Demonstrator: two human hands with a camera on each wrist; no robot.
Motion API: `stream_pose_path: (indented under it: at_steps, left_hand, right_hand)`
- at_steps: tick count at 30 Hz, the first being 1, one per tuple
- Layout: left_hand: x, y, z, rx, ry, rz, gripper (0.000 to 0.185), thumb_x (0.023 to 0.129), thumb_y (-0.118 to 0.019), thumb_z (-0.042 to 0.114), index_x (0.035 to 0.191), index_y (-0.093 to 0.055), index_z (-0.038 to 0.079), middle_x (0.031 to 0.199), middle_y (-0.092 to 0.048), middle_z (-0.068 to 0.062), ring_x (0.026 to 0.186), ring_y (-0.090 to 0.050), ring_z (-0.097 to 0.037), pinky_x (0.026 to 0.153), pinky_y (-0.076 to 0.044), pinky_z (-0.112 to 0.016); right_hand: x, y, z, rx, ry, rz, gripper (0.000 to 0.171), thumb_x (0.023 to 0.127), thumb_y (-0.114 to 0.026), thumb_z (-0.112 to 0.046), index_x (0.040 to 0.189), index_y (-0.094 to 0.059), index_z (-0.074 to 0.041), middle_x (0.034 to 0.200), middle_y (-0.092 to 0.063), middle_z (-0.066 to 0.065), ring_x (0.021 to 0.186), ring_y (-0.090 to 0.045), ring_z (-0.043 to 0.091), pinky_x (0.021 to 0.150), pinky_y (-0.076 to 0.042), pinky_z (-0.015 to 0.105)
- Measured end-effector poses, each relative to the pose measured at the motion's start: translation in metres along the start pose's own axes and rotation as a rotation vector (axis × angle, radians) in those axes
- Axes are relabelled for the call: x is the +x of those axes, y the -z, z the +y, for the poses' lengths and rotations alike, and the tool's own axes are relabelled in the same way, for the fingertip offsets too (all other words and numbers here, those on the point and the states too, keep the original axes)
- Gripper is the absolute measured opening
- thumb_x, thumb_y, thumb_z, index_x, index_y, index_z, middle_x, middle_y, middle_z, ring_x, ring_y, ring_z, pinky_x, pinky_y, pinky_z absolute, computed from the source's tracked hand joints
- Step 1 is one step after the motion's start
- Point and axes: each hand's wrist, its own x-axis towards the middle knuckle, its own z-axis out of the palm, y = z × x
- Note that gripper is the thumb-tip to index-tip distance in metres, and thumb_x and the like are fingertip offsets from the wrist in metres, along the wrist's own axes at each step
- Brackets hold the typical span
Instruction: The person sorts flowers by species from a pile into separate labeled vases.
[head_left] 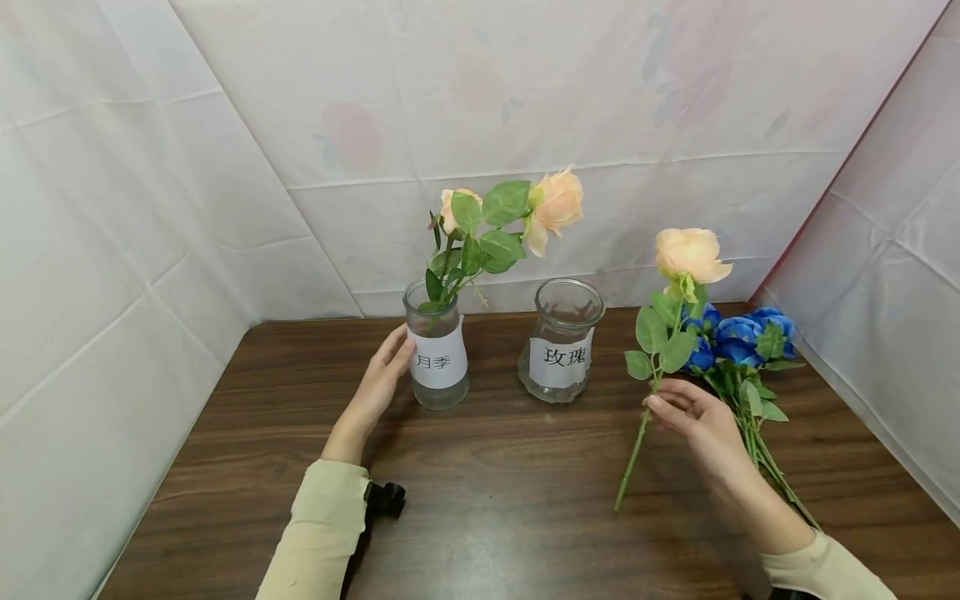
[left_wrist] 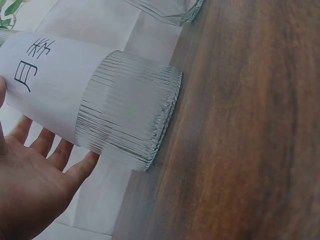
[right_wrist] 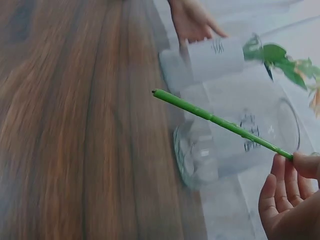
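Observation:
Between the thumb and fingers of my right hand [head_left: 701, 421] is the green stem of a peach artificial rose [head_left: 690, 254]. Its bloom is up and its stem slants down over the table; the bare stem end [right_wrist: 200, 111] shows in the right wrist view. My left hand [head_left: 378, 379] rests against the left side of a ribbed glass vase [head_left: 441, 396], fingers fairly straight, some fingertips hidden behind it. That vase has a white paper label and holds peach roses [head_left: 557, 204] with green leaves. A wider glass vase [head_left: 570, 302], also labelled, stands upright between the hands with no flowers in it.
Several blue artificial flowers [head_left: 738, 340] lie on the right of the brown wooden table [head_left: 480, 508], beyond and beside my right forearm. White patterned cloth [head_left: 420, 100] hangs behind the table and at both sides.

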Motion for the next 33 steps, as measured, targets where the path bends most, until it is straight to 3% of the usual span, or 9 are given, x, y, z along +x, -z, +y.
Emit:
stream_pose_path:
  at_steps: [9, 13, 20, 33]
  left_hand:
    - [0.000, 0.000, 0.000, 0.002, 0.000, 0.012, 0.055, 0.108, -0.040, 0.035, 0.154, -0.031, 0.008, 0.155, -0.033, -0.017, 0.142, -0.031, -0.031, 0.116, -0.027, -0.051]
    - [0.000, 0.000, 0.000, 0.004, 0.005, 0.013, 0.055, 0.108, -0.040, 0.036, 0.154, -0.031, 0.008, 0.155, -0.033, -0.016, 0.143, -0.031, -0.030, 0.116, -0.027, -0.050]
    - [0.000, 0.000, -0.001, 0.011, 0.003, 0.010, 0.057, 0.107, -0.041, 0.038, 0.154, -0.031, 0.008, 0.156, -0.032, -0.016, 0.143, -0.030, -0.031, 0.116, -0.027, -0.051]
    - [0.000, 0.001, -0.002, 0.021, -0.009, 0.004, 0.057, 0.108, -0.040, 0.038, 0.155, -0.030, 0.009, 0.156, -0.032, -0.015, 0.144, -0.028, -0.031, 0.116, -0.025, -0.053]
  right_hand:
    - [0.009, -0.039, -0.011, 0.199, 0.162, 0.081, 0.010, 0.097, -0.064, -0.008, 0.105, -0.062, -0.002, 0.091, -0.072, -0.003, 0.080, -0.066, 0.011, 0.073, -0.056, 0.025]
    - [0.015, -0.059, -0.019, 0.330, 0.220, 0.118, 0.004, 0.097, -0.062, -0.003, 0.101, -0.063, -0.004, 0.089, -0.071, 0.001, 0.076, -0.065, 0.013, 0.071, -0.056, 0.026]
    - [0.027, -0.093, -0.037, 0.563, 0.254, 0.165, 0.016, 0.096, -0.059, 0.005, 0.093, -0.062, -0.010, 0.086, -0.069, 0.002, 0.070, -0.062, 0.014, 0.066, -0.054, 0.025]
    - [0.052, -0.144, -0.077, 0.724, 0.432, 0.176, 0.012, 0.096, -0.060, 0.004, 0.093, -0.060, -0.008, 0.085, -0.068, 0.004, 0.072, -0.065, 0.014, 0.063, -0.052, 0.023]
